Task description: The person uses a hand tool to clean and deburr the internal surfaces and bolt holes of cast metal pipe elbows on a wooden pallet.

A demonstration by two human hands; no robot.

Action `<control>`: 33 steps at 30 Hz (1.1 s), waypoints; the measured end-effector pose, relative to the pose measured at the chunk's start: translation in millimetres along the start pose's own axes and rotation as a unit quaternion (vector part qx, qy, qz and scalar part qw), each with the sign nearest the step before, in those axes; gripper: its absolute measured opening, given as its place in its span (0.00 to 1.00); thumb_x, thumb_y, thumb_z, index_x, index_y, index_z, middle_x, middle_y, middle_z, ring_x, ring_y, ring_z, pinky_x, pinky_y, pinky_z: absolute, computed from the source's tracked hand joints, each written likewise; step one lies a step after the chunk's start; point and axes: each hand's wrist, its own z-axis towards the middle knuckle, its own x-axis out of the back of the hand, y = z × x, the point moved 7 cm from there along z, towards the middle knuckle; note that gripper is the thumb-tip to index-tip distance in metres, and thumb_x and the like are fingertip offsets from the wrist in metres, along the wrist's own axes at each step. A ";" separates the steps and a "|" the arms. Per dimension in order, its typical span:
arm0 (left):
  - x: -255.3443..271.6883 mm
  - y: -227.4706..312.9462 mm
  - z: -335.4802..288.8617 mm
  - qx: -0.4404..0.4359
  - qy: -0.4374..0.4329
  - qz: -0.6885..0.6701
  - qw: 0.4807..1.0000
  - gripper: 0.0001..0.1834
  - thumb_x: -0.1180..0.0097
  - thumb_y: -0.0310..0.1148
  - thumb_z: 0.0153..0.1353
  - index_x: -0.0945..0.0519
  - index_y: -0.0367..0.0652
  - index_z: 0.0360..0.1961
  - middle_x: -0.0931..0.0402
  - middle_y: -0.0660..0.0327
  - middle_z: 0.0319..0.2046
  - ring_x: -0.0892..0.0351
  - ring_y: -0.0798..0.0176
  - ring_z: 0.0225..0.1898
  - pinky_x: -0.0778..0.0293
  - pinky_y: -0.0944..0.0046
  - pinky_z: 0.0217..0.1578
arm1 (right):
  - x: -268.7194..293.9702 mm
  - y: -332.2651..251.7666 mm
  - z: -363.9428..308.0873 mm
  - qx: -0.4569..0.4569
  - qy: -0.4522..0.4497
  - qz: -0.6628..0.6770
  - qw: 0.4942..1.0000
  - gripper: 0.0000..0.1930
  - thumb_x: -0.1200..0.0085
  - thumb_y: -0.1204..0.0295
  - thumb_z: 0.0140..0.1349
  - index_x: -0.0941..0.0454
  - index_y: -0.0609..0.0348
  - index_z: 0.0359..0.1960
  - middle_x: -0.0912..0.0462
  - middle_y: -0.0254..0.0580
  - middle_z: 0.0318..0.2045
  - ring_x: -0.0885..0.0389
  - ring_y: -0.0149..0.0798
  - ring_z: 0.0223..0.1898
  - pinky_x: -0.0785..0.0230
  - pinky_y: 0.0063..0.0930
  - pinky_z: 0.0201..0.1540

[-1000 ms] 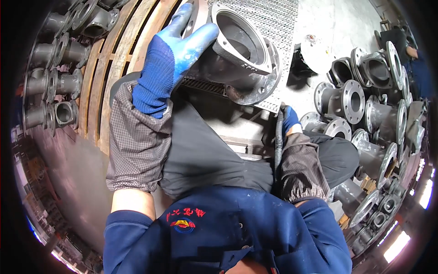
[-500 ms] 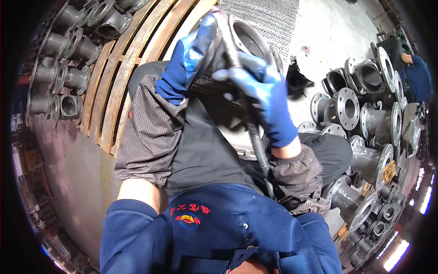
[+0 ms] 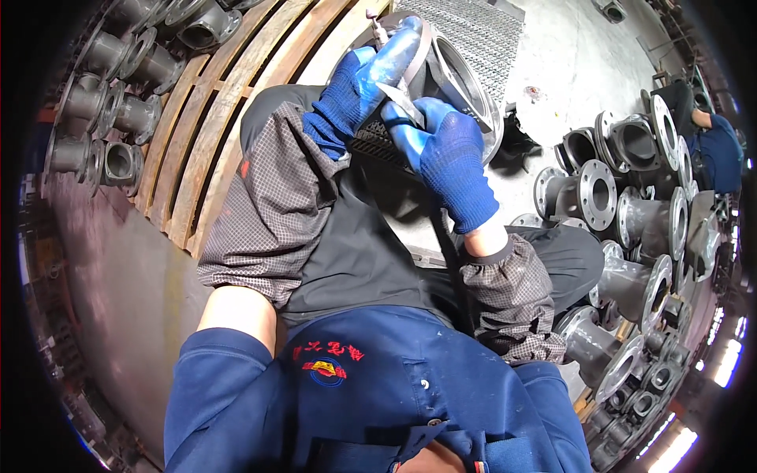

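Both hands wear blue gloves and meet at a grey metal flanged pipe fitting [image 3: 465,75] beyond my knees. My left hand [image 3: 378,71] lies at its left side, fingers curled; what it grips is hidden. A narrow grey strip [image 3: 416,57] runs beside its fingers, and a small metal threaded piece [image 3: 377,30] sticks up beyond it. Close below, my right hand [image 3: 441,142] is closed on a flat grey blade-like strip [image 3: 400,102] that points toward the left hand. A dark hose-like length [image 3: 453,268] hangs from below the right hand toward my lap.
A wooden pallet [image 3: 209,118] lies to the left, with grey flanged fittings [image 3: 130,114] past it. A perforated metal mat [image 3: 473,39] is under the work. More flanged pipes [image 3: 583,193] stand at the right, where another person's blue sleeve [image 3: 716,154] shows.
My left hand has shifted slightly right. My right hand has moved down and left, close beside it. The long ridged rod or hose seen running down from the hands is now mostly out of sight.
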 end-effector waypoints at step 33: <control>-17.0 12.7 4.7 0.213 -0.032 -0.023 0.976 0.33 0.46 0.28 0.58 0.41 0.41 0.65 0.43 0.54 0.64 0.41 0.62 0.63 0.44 0.64 0.61 | 110.3 107.8 50.6 -0.001 -0.241 -0.326 0.914 0.18 0.50 0.61 0.60 0.25 0.38 0.53 0.17 0.42 0.29 0.18 0.42 0.30 0.25 0.36 0.37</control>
